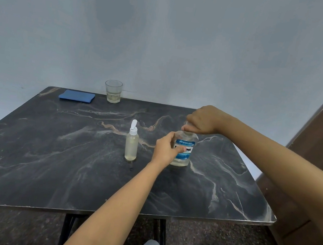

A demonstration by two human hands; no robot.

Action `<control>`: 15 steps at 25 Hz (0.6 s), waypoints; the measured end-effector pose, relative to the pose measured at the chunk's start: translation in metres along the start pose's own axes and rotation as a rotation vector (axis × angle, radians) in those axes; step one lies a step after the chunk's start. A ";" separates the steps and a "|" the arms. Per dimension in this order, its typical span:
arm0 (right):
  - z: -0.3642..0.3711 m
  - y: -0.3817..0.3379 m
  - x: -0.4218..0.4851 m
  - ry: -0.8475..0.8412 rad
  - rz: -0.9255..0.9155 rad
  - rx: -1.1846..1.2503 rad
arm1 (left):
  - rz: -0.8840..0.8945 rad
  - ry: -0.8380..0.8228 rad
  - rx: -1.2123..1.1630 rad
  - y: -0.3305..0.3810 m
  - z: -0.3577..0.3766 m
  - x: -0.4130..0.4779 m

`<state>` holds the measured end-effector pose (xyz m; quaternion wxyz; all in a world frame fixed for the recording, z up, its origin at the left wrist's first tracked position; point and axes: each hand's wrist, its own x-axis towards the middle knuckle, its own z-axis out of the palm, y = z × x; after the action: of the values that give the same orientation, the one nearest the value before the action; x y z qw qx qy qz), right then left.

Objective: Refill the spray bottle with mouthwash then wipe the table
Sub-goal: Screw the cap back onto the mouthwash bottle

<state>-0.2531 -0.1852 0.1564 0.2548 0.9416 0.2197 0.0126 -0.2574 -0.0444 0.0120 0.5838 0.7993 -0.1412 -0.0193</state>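
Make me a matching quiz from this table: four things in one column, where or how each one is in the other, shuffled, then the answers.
1. blue cloth
2. glass
3. spray bottle
4. mouthwash bottle

A. gripped by left hand and right hand
B. standing untouched, white top
C. folded, table's far left corner
D. far edge, a little liquid inside

Pairs: 1-C, 2-D, 3-B, 4-A
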 end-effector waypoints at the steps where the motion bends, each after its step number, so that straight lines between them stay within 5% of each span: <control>1: 0.000 0.001 0.000 -0.012 0.036 -0.018 | -0.002 -0.002 -0.005 0.000 0.001 0.000; 6: -0.007 0.022 -0.010 -0.079 -0.179 0.274 | 0.007 -0.094 -0.068 0.001 0.004 0.006; 15: 0.024 0.043 -0.021 0.109 -0.335 0.082 | 0.021 -0.073 -0.094 0.007 0.025 0.008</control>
<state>-0.2516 -0.2392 0.1580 0.2022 0.8995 0.3872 0.0122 -0.2565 -0.0717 0.0120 0.6154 0.7682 -0.1695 -0.0491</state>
